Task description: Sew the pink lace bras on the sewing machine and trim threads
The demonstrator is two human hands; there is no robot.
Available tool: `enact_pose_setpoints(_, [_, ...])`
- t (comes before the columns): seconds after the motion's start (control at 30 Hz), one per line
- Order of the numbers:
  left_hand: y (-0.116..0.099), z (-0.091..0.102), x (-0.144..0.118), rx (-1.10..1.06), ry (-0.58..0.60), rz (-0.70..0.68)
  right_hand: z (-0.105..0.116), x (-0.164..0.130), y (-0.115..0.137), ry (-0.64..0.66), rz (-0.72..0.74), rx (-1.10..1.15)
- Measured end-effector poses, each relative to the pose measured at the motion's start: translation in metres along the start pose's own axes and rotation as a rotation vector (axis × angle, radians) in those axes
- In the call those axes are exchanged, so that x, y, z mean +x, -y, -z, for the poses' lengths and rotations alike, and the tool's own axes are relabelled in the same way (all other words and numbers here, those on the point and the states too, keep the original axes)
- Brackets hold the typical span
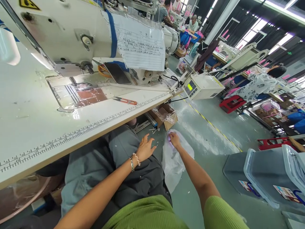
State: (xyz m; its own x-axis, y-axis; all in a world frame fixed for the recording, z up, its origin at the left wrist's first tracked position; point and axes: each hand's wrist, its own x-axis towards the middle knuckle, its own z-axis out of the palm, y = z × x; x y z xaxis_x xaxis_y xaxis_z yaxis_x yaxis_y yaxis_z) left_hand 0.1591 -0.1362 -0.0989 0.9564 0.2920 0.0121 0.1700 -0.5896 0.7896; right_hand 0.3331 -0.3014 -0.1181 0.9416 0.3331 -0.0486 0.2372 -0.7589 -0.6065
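Observation:
My left hand hovers over my lap, its fingers spread and nothing in them. Lower down on the right, my right hand is closed at the top of a whitish see-through plastic bag beside my knee. Something purple shows at those fingertips; whether it lies inside the bag or in the fingers is not clear. On the sewing machine table before me lies a pair of orange thread snips, away from both hands.
The sewing machine carries a handwritten sheet. A control box juts out past the table's end. An open cardboard box sits beneath the table. Grey lidded bins stand right. Several people work at machines farther back.

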Motion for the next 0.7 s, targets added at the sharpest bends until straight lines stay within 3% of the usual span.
enact_pose_setpoints(0.17, [0.016,0.019,0.004,-0.045,-0.068,0.065,-0.035,0.013,0.047,0.114,-0.060,0.395])
enact_pose_setpoints(0.27, [0.016,0.043,-0.001,-0.084,-0.113,0.071,-0.035,0.025,0.079,0.137,-0.072,0.552])
enact_pose_setpoints(0.4, [0.010,0.089,-0.033,-0.141,-0.145,0.015,0.009,0.023,0.119,0.191,-0.023,0.673])
enact_pose_setpoints(0.57, [-0.003,0.144,-0.099,-0.252,-0.192,0.040,0.083,-0.013,0.177,0.335,0.183,0.749])
enact_pose_setpoints(0.63, [-0.011,0.158,-0.122,-0.300,-0.328,0.088,0.098,-0.031,0.210,0.376,0.286,0.768])
enact_pose_setpoints(0.7, [-0.018,0.168,-0.144,-0.273,-0.605,0.088,0.100,-0.047,0.248,0.444,0.422,0.792])
